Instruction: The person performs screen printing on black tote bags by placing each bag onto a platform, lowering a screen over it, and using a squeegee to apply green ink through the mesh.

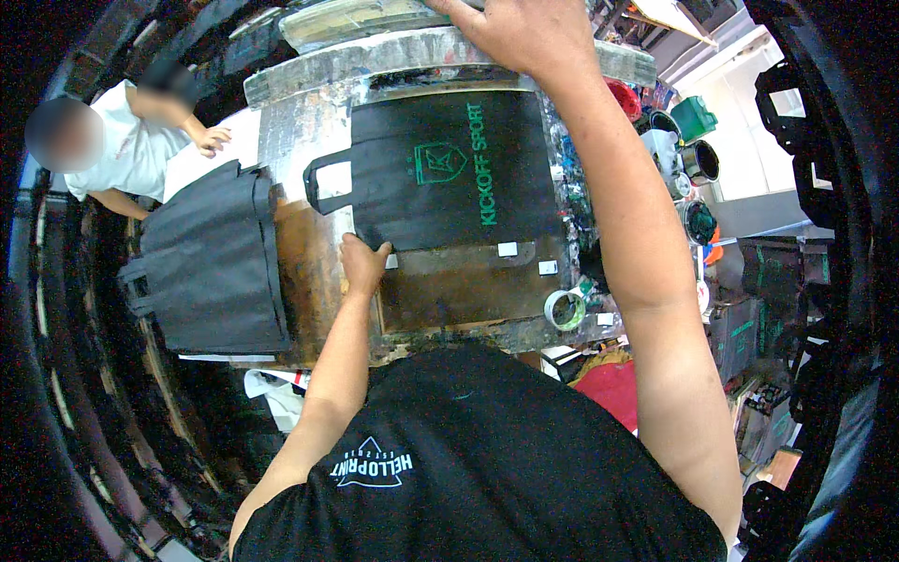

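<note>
A black tote bag with a green printed crest and lettering lies flat on the work board, its handle loop pointing left. My left hand is closed on the bag's near left corner, thumb and fingers at its edge. Reaching far across the bag, my right hand is at a worn, paint-stained wooden frame beyond it. Most of that hand's fingers are cut off by the top of the picture, so its grip is hidden.
Left of the board lies a stack of plain black bags; a person in white stands beside it. A tape roll and small white squares lie near the board's front. Paint cans and a green container stand right.
</note>
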The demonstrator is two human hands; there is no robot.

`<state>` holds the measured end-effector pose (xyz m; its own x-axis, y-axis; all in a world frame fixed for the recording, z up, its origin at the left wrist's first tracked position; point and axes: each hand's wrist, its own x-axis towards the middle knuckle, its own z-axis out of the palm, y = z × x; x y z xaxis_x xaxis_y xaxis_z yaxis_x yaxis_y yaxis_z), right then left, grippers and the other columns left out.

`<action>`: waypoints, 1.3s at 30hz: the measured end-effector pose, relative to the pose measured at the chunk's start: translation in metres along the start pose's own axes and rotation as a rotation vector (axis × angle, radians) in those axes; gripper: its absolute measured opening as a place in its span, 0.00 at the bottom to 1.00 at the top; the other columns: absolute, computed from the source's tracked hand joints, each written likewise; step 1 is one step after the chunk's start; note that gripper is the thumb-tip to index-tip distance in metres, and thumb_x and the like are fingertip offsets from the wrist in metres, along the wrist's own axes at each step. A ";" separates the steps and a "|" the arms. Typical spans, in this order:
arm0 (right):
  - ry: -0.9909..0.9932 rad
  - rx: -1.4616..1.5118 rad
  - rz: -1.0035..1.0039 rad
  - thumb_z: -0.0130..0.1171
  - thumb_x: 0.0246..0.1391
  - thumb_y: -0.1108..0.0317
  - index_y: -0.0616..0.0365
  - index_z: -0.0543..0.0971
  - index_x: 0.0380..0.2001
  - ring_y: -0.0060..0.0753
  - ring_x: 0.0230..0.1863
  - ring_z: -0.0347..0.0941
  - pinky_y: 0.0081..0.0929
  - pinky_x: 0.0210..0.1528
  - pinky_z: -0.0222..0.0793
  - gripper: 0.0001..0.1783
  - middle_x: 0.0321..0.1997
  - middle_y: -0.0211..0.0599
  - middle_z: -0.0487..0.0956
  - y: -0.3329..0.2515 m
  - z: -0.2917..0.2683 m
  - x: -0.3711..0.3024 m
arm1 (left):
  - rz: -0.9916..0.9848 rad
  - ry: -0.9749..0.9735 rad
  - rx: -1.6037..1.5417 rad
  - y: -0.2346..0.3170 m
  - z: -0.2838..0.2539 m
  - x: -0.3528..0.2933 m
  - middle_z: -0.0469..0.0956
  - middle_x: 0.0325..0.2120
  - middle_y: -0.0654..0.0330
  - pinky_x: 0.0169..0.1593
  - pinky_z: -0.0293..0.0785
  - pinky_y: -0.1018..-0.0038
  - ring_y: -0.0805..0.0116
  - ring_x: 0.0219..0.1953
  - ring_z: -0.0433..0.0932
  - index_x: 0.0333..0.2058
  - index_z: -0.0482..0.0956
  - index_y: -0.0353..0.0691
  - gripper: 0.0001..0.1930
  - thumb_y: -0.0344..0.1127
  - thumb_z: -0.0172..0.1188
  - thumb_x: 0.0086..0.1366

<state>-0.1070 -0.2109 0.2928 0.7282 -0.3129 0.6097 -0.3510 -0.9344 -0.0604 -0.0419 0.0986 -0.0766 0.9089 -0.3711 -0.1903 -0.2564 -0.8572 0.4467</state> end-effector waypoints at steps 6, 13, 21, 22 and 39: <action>-0.076 0.015 0.020 0.43 0.64 0.29 0.59 0.84 0.31 0.49 0.42 0.82 0.68 0.67 0.55 0.41 0.34 0.48 0.85 -0.011 -0.009 0.016 | 0.218 0.073 -0.341 -0.028 -0.003 0.028 0.82 0.37 0.43 0.39 0.81 0.55 0.52 0.35 0.84 0.46 0.76 0.26 0.19 0.34 0.68 0.64; -0.048 -0.023 0.032 0.43 0.64 0.28 0.60 0.83 0.31 0.52 0.41 0.82 0.66 0.68 0.55 0.42 0.34 0.51 0.84 0.002 -0.002 0.003 | -0.015 -0.016 -0.795 0.039 -0.182 0.038 0.84 0.33 0.55 0.24 0.79 0.77 0.71 0.20 0.80 0.51 0.79 0.30 0.16 0.35 0.64 0.70; -0.054 -0.135 -0.013 0.50 0.63 0.33 0.53 0.85 0.43 0.48 0.45 0.82 0.51 0.52 0.65 0.33 0.39 0.47 0.86 0.002 0.005 -0.005 | -0.240 0.140 -0.901 -0.096 -0.364 0.067 0.74 0.26 0.68 0.17 0.63 0.86 0.82 0.17 0.68 0.53 0.76 0.42 0.17 0.33 0.67 0.66; -0.057 -0.158 -0.015 0.51 0.63 0.34 0.54 0.85 0.44 0.48 0.45 0.82 0.50 0.51 0.65 0.33 0.39 0.47 0.86 0.006 0.005 -0.004 | -0.304 0.251 -0.916 -0.109 -0.367 0.077 0.75 0.26 0.67 0.17 0.65 0.87 0.82 0.18 0.69 0.49 0.77 0.43 0.14 0.31 0.67 0.66; 0.035 -0.075 -0.065 0.52 0.63 0.34 0.56 0.82 0.36 0.49 0.41 0.82 0.52 0.51 0.63 0.32 0.36 0.45 0.85 -0.001 0.010 -0.005 | 0.049 0.408 0.382 -0.248 -0.176 -0.077 0.49 0.76 0.48 0.76 0.38 0.44 0.43 0.78 0.44 0.74 0.55 0.45 0.43 0.62 0.56 0.69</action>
<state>-0.1038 -0.2103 0.2818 0.7301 -0.2447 0.6380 -0.3475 -0.9369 0.0383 0.0100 0.4029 -0.0188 0.9271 -0.3104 0.2102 -0.3335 -0.9390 0.0839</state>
